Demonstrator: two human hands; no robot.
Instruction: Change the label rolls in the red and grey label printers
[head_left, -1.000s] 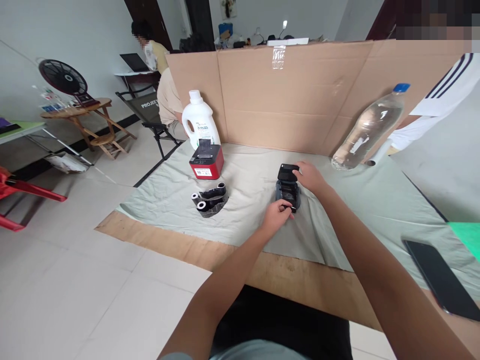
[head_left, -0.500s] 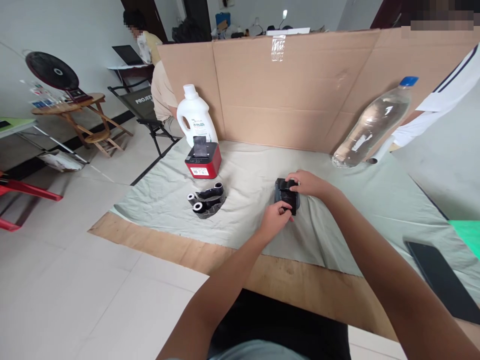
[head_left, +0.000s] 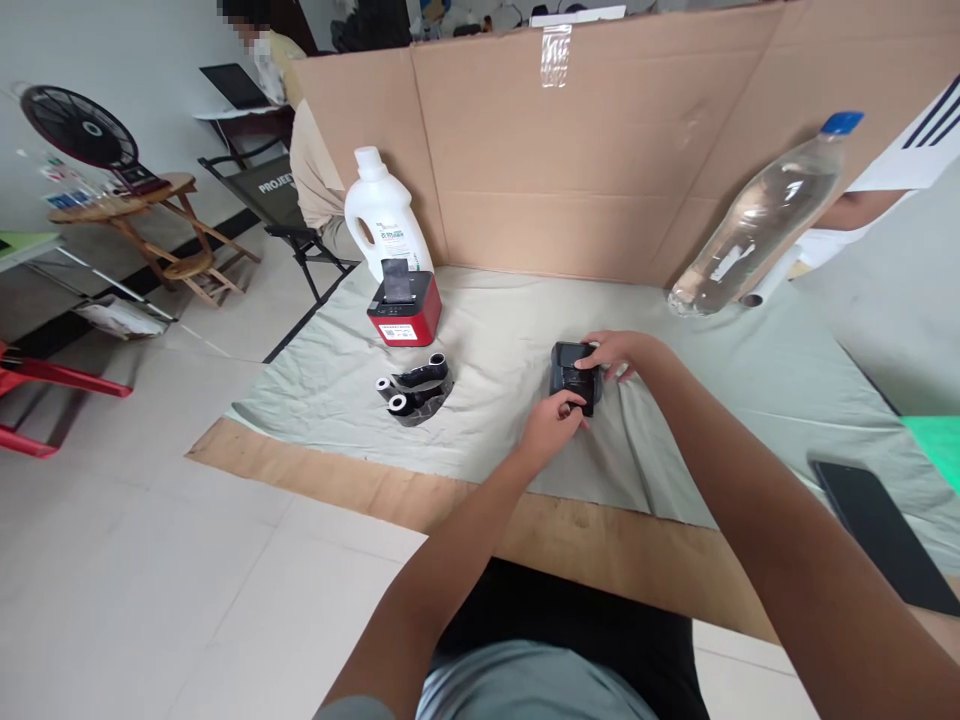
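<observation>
Both hands, left [head_left: 553,428] and right [head_left: 616,352], pinch the black device [head_left: 574,378] on a cloth-covered table [head_left: 495,330] before cardboard [head_left: 555,160].

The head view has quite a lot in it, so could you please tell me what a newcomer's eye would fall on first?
Probably the large clear bottle with its blue cap, at the right before the cardboard. Then the red box in front of the white jug at the left, and both hands on the small black device between.
</observation>
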